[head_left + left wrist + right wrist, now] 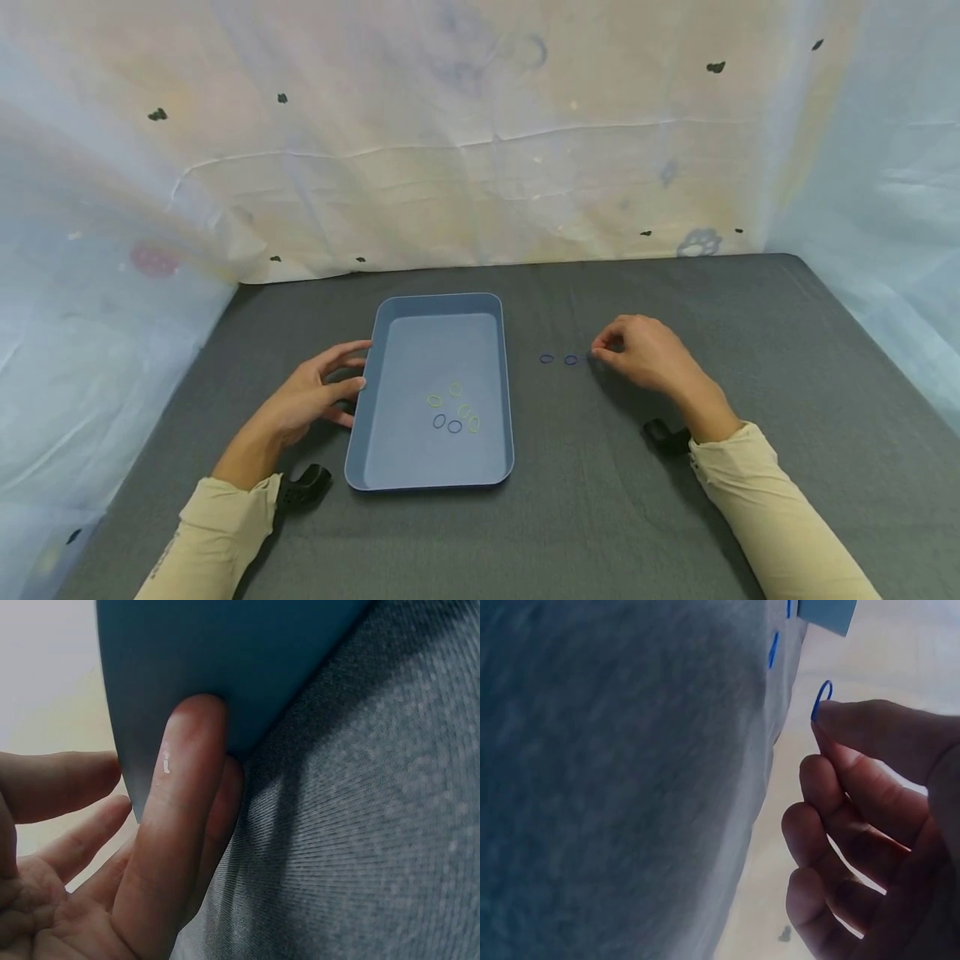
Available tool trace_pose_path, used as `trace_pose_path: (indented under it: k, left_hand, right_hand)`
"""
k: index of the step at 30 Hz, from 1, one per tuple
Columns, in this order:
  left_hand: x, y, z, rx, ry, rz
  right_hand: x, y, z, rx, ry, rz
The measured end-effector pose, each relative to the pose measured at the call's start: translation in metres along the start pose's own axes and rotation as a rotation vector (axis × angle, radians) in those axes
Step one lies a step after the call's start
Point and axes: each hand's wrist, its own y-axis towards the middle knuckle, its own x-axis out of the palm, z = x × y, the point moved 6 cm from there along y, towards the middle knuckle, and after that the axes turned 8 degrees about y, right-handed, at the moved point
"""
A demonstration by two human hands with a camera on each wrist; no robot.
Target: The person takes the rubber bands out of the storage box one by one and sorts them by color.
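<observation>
My right hand pinches a small blue rubber band between thumb and index fingertip, above the grey cloth. Two more blue rubber bands lie on the cloth just left of that hand. To the left stands a shallow blue-grey tray. Inside it are several yellow-green rubber bands and two blue rubber bands. At the tray's left wall, my left hand touches the outer side with spread, fairly straight fingers.
Grey cloth covers the table. A pale patterned curtain hangs along the back edge, with more pale sheeting at both sides. Dark straps sit at both wrists, below the rolled beige cuffs.
</observation>
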Motion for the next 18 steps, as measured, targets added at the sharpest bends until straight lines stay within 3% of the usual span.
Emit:
trace_pose_path:
  k: [18]
  left_hand:
    - [0.001,0.001,0.000,-0.014,0.028,0.014]
  right_hand:
    - [0.003,0.003,0.016,0.057,0.018,-0.034]
